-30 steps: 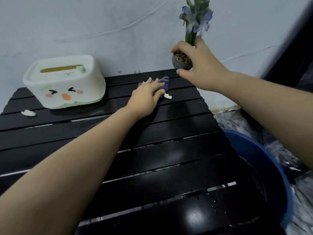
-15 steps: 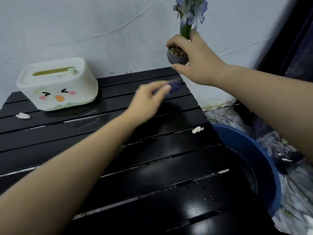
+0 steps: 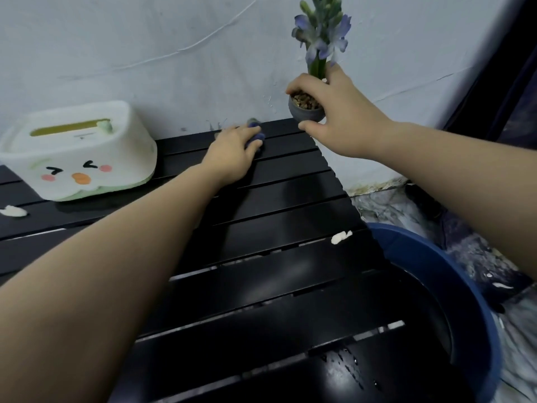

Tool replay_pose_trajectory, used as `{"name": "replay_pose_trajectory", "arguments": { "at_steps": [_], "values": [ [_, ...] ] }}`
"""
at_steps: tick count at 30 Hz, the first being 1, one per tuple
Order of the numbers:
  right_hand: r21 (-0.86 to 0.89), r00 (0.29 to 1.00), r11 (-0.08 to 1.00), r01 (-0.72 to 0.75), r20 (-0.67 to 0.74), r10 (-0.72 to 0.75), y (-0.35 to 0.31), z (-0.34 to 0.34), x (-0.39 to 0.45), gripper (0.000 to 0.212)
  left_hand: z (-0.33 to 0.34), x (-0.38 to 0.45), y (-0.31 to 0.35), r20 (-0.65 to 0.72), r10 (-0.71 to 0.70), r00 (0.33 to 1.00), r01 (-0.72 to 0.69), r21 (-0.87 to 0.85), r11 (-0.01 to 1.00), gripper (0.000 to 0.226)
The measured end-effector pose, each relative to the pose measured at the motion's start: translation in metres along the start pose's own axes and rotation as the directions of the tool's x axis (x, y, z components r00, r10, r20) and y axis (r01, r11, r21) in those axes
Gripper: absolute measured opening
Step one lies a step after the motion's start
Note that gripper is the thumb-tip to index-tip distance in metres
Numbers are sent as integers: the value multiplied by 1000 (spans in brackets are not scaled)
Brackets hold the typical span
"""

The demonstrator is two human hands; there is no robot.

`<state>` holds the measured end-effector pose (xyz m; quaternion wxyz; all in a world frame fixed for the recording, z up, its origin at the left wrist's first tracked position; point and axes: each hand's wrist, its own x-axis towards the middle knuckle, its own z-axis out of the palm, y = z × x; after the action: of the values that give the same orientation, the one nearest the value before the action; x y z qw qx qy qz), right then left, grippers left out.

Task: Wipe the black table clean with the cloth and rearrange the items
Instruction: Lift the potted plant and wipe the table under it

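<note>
My left hand [image 3: 232,155] presses a small blue cloth [image 3: 257,132] flat against the far slats of the black slatted table [image 3: 276,286], close to the wall. Most of the cloth is hidden under my fingers. My right hand [image 3: 343,120] holds a small grey flower pot [image 3: 305,110] with a purple-flowered plant [image 3: 321,39] lifted off the table, above its far right corner. A white scrap [image 3: 341,237] lies near the table's right edge, and another white scrap [image 3: 13,211] sits at the far left.
A white tissue box [image 3: 75,152] with a cartoon face stands at the back left of the table. A blue basin [image 3: 465,301] sits on the floor just right of the table. A pale wall runs behind the table.
My left hand with the cloth swept toward the right edge, then returned to the far slats by the wall. One white scrap moved from beside the cloth toward the right edge. The pot stays lifted.
</note>
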<state>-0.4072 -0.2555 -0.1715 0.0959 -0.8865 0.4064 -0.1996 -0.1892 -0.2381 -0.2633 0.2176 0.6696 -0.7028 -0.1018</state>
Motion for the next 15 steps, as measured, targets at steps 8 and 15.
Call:
{"name": "replay_pose_trajectory", "arguments": {
  "at_steps": [8, 15],
  "values": [
    [28, 998, 999, -30, -49, 32, 18, -2, -5, 46, 20, 38, 34, 69, 147, 987, -139, -104, 985, 33],
    [44, 994, 995, -94, -56, 97, 17, -4, -21, 47, 12, 4, 50, 109, 309, 945, -276, -242, 930, 27]
  ]
}}
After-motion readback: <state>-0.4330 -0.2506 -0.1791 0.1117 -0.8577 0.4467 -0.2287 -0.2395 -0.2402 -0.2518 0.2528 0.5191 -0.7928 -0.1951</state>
